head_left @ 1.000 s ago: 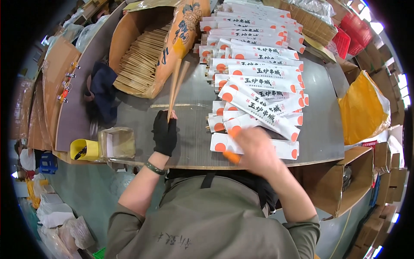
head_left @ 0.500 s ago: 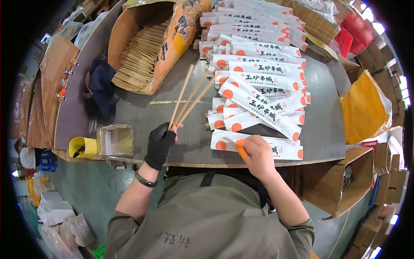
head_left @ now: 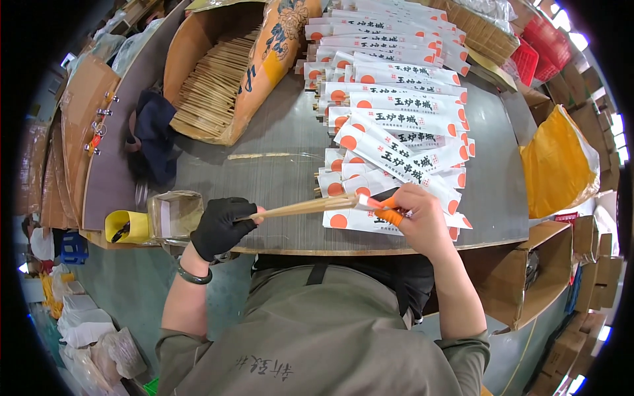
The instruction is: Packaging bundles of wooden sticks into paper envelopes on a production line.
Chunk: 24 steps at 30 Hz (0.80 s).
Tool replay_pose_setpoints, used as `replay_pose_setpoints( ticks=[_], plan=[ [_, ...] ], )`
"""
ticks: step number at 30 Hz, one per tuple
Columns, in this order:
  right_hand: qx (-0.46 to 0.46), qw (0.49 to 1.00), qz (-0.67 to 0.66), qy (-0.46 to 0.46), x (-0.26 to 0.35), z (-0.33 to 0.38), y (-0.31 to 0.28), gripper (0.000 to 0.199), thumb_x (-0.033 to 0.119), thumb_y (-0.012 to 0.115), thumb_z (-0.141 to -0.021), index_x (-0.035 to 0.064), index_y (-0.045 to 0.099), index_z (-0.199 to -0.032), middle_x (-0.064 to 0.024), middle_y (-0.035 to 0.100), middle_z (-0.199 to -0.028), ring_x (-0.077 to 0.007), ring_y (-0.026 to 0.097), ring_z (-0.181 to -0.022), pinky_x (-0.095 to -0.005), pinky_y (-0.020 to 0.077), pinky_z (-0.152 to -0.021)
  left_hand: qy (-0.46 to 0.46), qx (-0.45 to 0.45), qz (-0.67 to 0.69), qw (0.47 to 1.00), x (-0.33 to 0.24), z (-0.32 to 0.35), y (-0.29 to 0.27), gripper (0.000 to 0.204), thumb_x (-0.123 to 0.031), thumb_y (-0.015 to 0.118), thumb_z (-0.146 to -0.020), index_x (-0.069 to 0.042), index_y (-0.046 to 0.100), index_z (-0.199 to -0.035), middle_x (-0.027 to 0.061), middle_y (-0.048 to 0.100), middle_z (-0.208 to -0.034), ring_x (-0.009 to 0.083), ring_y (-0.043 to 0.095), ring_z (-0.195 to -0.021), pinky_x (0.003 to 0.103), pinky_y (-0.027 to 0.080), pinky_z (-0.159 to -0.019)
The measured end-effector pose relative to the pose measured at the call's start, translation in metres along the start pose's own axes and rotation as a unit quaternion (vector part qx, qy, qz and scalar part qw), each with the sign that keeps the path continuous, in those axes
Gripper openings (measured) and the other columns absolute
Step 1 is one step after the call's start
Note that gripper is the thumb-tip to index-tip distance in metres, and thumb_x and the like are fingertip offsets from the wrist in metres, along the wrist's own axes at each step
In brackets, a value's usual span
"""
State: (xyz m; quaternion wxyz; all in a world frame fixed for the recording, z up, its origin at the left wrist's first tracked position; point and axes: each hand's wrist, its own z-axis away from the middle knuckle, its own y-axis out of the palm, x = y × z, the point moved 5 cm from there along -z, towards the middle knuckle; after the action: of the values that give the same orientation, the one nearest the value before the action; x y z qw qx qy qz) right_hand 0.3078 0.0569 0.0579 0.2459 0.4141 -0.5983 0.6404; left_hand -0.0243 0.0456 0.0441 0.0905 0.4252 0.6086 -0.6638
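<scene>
My left hand (head_left: 223, 228), in a black glove with bare fingertips, is closed around the ends of a few thin wooden chopsticks (head_left: 300, 208). They lie almost level, pointing right. Their far tips meet the mouth of a white paper sleeve (head_left: 365, 202); how far inside they reach is hard to see. Orange finger covers (head_left: 389, 214) are on my right hand (head_left: 424, 214), which pinches that sleeve near its opening. Below it on the table edge rests another white sleeve with an orange dot (head_left: 339, 221). Behind my right hand, filled sleeves (head_left: 403, 120) lie in a long overlapping row.
An open carton (head_left: 254, 99) full of loose chopsticks lies at the back left, beside dark cloth (head_left: 155, 135). A yellow cup (head_left: 127, 226) and a small clear-taped box (head_left: 177, 214) stand at the left edge. To the right are a yellow sack (head_left: 561, 165) and an open cardboard box (head_left: 522, 270).
The chopsticks have swung from upright to nearly level as my left hand moved left. My right hand has shifted right and lifted a paper sleeve, which now meets the chopstick tips.
</scene>
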Motion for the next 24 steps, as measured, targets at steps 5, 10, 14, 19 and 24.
replay_pose_setpoints(
  ticks=[5, 10, 14, 19, 24],
  plan=[
    [-0.047, 0.958, 0.123, -0.254, 0.033, -0.007, 0.025, 0.019, 0.006, 0.076, -0.073, 0.0053, 0.071, -0.091, -0.0056, 0.064, -0.087, -0.025, 0.062, -0.08, -0.0336, 0.0511, -0.065, 0.025, -0.051, 0.077, 0.995, -0.022, -0.02, 0.007, 0.03, -0.028, 0.062, -0.093, -0.001, 0.068, -0.106, 0.0092, 0.065, -0.087, 0.0185, 0.063, -0.075, 0.032, 0.05, -0.069],
    [0.015, 0.915, 0.186, -0.359, 0.067, -0.041, 0.061, 0.022, 0.005, 0.066, -0.069, 0.006, 0.065, -0.091, -0.0071, 0.057, -0.084, -0.0275, 0.058, -0.081, -0.0381, 0.0479, -0.07, -0.058, -0.315, 0.464, 0.826, -0.026, -0.075, 0.046, 0.041, -0.035, 0.042, -0.103, 0.001, 0.061, -0.109, 0.0064, 0.064, -0.099, 0.013, 0.059, -0.089, 0.028, 0.048, -0.08],
    [0.001, 0.93, 0.302, -0.209, 0.026, -0.064, 0.006, 0.05, 0.002, 0.071, -0.065, 0.011, 0.065, -0.114, -0.0097, 0.057, -0.098, -0.0295, 0.057, -0.087, -0.0407, 0.0483, -0.074, -0.227, -0.328, 0.493, 0.773, 0.088, -0.065, -0.007, 0.027, -0.028, 0.052, -0.097, -0.006, 0.067, -0.096, 0.0004, 0.061, -0.073, 0.0124, 0.057, -0.066, 0.027, 0.046, -0.063],
    [0.009, 0.878, 0.412, -0.242, -0.015, -0.066, -0.02, 0.051, 0.001, 0.07, -0.069, 0.0145, 0.065, -0.118, -0.0102, 0.057, -0.102, -0.0294, 0.057, -0.093, -0.0403, 0.0476, -0.08, -0.348, -0.281, -0.015, 0.894, 0.195, -0.061, -0.109, 0.029, -0.029, 0.054, -0.089, -0.005, 0.067, -0.096, 0.0161, 0.067, -0.086, 0.0276, 0.066, -0.079, 0.038, 0.051, -0.073],
    [-0.044, 0.876, 0.442, -0.188, -0.06, -0.117, -0.032, 0.054, 0.015, 0.074, -0.068, 0.0207, 0.066, -0.121, -0.0104, 0.057, -0.114, -0.0287, 0.055, -0.103, -0.0427, 0.0444, -0.087, -0.507, -0.131, -0.219, 0.823, 0.191, -0.143, -0.124, 0.068, -0.062, 0.048, -0.088, -0.003, 0.066, -0.117, 0.0217, 0.061, -0.123, 0.0334, 0.059, -0.116, 0.042, 0.047, -0.096]
  ],
)
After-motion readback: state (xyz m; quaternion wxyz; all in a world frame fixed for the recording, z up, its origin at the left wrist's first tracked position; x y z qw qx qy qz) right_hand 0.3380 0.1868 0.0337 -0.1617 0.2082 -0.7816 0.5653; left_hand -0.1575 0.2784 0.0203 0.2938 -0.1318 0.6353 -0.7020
